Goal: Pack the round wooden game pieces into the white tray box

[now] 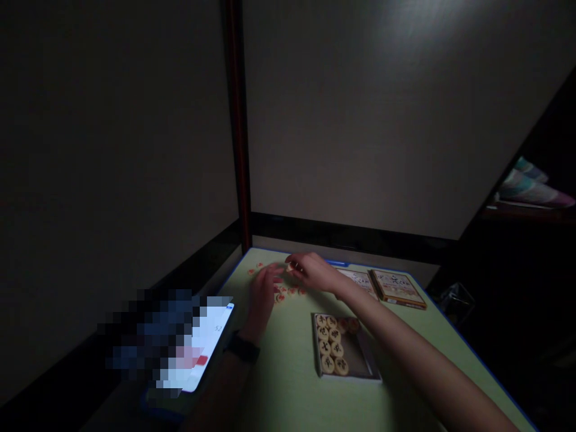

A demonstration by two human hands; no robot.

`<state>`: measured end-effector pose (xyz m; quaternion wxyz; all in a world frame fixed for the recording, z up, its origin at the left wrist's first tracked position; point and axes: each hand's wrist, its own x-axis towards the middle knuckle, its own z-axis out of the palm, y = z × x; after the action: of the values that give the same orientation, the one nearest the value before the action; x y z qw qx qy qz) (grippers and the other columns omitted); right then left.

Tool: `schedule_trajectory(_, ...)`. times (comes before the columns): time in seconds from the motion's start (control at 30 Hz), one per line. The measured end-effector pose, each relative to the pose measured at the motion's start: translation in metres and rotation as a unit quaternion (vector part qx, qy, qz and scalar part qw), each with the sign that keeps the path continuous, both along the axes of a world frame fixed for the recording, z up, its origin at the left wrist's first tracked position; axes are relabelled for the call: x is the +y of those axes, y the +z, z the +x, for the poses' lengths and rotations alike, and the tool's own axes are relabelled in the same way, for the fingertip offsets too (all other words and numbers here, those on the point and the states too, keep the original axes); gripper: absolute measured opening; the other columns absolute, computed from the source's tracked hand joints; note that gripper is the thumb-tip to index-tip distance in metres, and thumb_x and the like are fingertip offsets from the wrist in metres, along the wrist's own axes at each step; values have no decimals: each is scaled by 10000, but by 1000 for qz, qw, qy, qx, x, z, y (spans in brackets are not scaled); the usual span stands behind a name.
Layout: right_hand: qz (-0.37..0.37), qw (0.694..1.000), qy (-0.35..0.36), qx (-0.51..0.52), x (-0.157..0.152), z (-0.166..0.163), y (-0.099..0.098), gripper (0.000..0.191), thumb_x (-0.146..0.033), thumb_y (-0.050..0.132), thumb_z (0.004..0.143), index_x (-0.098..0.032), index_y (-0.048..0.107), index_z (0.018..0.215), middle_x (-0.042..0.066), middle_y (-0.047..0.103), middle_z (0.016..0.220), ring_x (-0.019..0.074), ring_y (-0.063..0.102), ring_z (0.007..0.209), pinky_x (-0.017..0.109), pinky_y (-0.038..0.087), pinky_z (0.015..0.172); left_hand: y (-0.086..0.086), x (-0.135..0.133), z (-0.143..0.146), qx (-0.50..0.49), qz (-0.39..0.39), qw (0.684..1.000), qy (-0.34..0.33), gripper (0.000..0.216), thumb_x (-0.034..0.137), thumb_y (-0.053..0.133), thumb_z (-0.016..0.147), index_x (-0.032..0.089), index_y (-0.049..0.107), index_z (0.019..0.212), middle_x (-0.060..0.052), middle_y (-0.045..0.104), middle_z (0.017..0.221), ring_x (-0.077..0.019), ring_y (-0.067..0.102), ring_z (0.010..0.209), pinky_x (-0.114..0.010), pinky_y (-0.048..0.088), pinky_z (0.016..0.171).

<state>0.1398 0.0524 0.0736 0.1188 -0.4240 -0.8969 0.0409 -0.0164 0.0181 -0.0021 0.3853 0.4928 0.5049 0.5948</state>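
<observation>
Your right hand [314,272] pinches a disc [290,267]; whether your left hand [263,294] grips, I cannot tell. The screen [214,338] reads "52".

One near tray [360,355], eight black-marked discs [333,335] and two red-marked discs [353,324] inside, two printed covers [398,287] far right

1. Dim overall; soft glare brightens the upper wall [418,27].
2. The screen [215,336] glows brightly; coarse pixel blocks hide its left part.
3. The left hand [263,294] looks blurred; lower corners sink into near-black.
</observation>
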Motion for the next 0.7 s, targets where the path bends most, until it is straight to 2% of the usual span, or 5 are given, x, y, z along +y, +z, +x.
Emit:
schedule_trajectory(0.17,-33,996,-56,-57,38,-9,-23,284,-156,562,904,-134,679,1162,120,763,1000,210,694,934,237,426,748,1,7,-21,113,-30,983,140,337,239,335,896,161,622,1055,-68,698,965,-167,637,780,-267,502,667)
schedule_trajectory(0.3,-49,991,-75,-99,54,-25,-42,256,-156,575,880,-140,707,1099,144,757,1059,229,698,979,235,436,727,4,2,-19,376,-108,918,68,257,198,395,915,175,643,848,-91,702,917,-205,655,870,-302,472,782)
schedule_trajectory(0.4,-52,989,-70,-123,56,-33,-49,249,-165,580,869,-140,720,1075,159,748,1095,241,691,1018,243,443,743,6,-10,-13,512,-113,851,37,224,306,490,930,164,662,952,-137,679,1070,-247,662,964,-320,464,806)
schedule_trajectory(0.53,-63,986,-51,-147,58,-34,-49,190,-208,631,854,-172,749,998,121,765,1050,227,693,1002,237,448,755,5,-20,-12,549,-128,826,-21,315,411,635,866,170,650,1069,-135,648,1165,-267,648,1033,-314,472,822)
schedule_trajectory(0.7,-69,985,-32,-155,60,-33,-40,191,-291,649,879,-213,752,1019,79,780,999,207,703,957,229,447,736,1,-18,-14,554,-127,821,-53,286,337,699,835,161,643,1053,-124,632,1168,-251,626,1070,-306,460,880)
